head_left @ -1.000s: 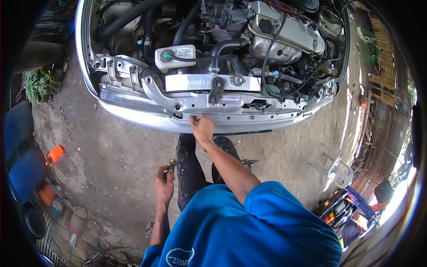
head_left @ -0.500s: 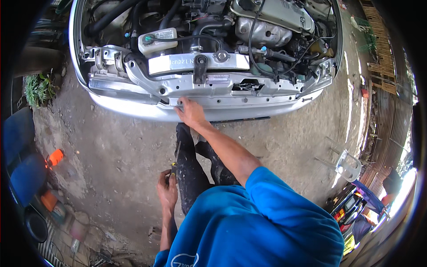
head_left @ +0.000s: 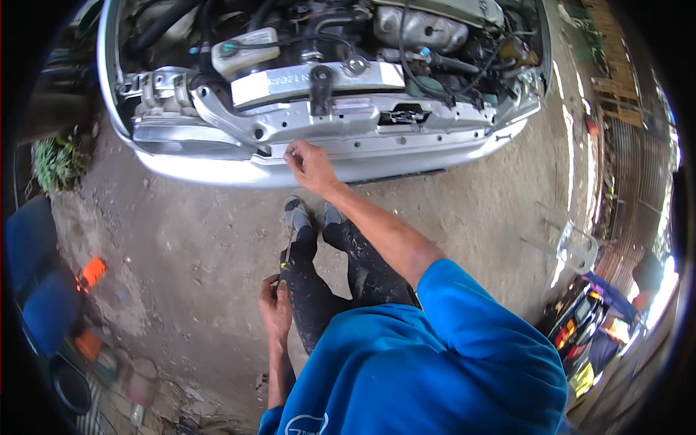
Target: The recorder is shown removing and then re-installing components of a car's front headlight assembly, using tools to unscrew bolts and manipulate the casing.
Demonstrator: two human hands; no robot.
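Note:
Over the top edge of the silver bumper (head_left: 225, 170), my right hand (head_left: 313, 167) is closed in a pinch at the front of the car. Whatever its fingertips may hold is too small to make out. Lower down, beside my left leg, my left hand (head_left: 275, 308) is wrapped around a screwdriver (head_left: 283, 265) with a black and yellow handle. Its thin shaft points up toward the car, away from the bumper. Behind my right hand runs the silver front panel (head_left: 290, 127), with several holes along it.
The open engine bay holds a radiator top (head_left: 319, 83), a whitish reservoir (head_left: 245, 52) and dark hoses. A dark strip (head_left: 402, 176) lies under the bumper. Blue seats (head_left: 51, 297) and an orange object (head_left: 91, 272) are at left; a pale chair (head_left: 576, 246) stands at right.
My view has shifted, and the car sits slightly higher in it. My shoes now show below the bumper. My right hand has drawn slightly back from the bumper edge; my left keeps the screwdriver.

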